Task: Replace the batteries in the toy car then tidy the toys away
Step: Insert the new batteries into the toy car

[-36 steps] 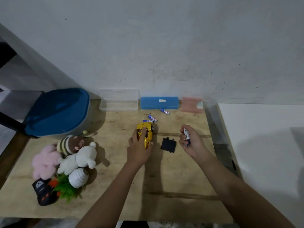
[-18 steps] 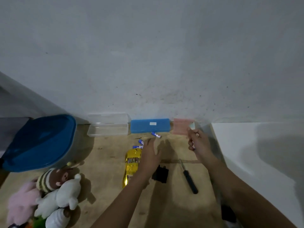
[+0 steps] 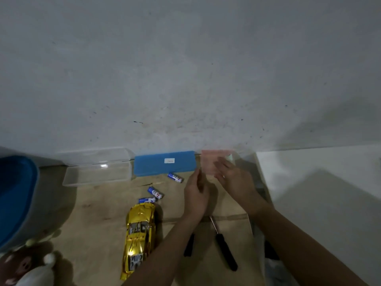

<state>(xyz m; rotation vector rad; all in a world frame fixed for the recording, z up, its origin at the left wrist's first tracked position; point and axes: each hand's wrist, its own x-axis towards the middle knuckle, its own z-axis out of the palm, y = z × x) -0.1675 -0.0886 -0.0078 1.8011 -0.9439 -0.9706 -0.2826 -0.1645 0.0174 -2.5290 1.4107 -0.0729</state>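
Note:
The yellow toy car (image 3: 140,238) lies on the wooden table (image 3: 99,219), nose toward the wall. Three blue batteries lie loose beyond it: one (image 3: 175,177) by the blue box, two (image 3: 155,192) (image 3: 146,200) near the car's nose. A black screwdriver (image 3: 224,248) lies between my forearms. A black cover (image 3: 189,245) shows partly beside my left forearm. My left hand (image 3: 195,197) hovers with relaxed fingers, holding nothing. My right hand (image 3: 233,178) is blurred, its fingers stretched out at the pink box (image 3: 210,162) by the wall.
A blue box (image 3: 165,165) and an open clear plastic box (image 3: 97,174) stand along the wall. A bin with a blue lid (image 3: 16,199) fills the left edge. Plush toys (image 3: 31,271) sit at the lower left. A white surface (image 3: 319,203) adjoins the table's right side.
My left hand has let go of the car and moved toward the pink box. My right hand put the screwdriver down on the table and reached to the pink box. The view tilted up.

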